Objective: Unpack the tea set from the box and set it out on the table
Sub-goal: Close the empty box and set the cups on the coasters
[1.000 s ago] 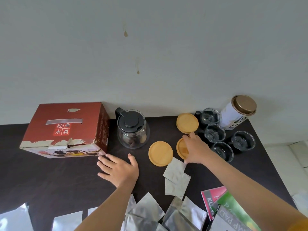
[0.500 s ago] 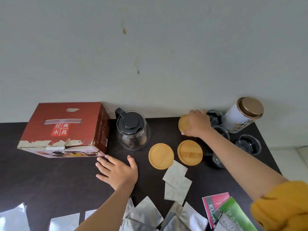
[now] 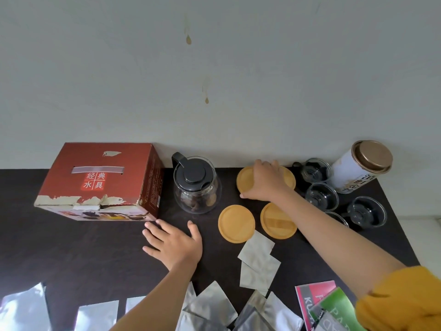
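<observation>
Right hand point(image 3: 266, 181) curled over far wooden coasters point(image 3: 245, 180), left hand point(image 3: 174, 243) spread flat on table point(image 3: 71, 247)

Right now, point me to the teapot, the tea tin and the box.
teapot point(image 3: 194, 174): head view, on its black lid.
tea tin point(image 3: 372, 156): head view, on its bronze lid.
box point(image 3: 97, 181): head view, on its red top, at the printed characters.
</observation>
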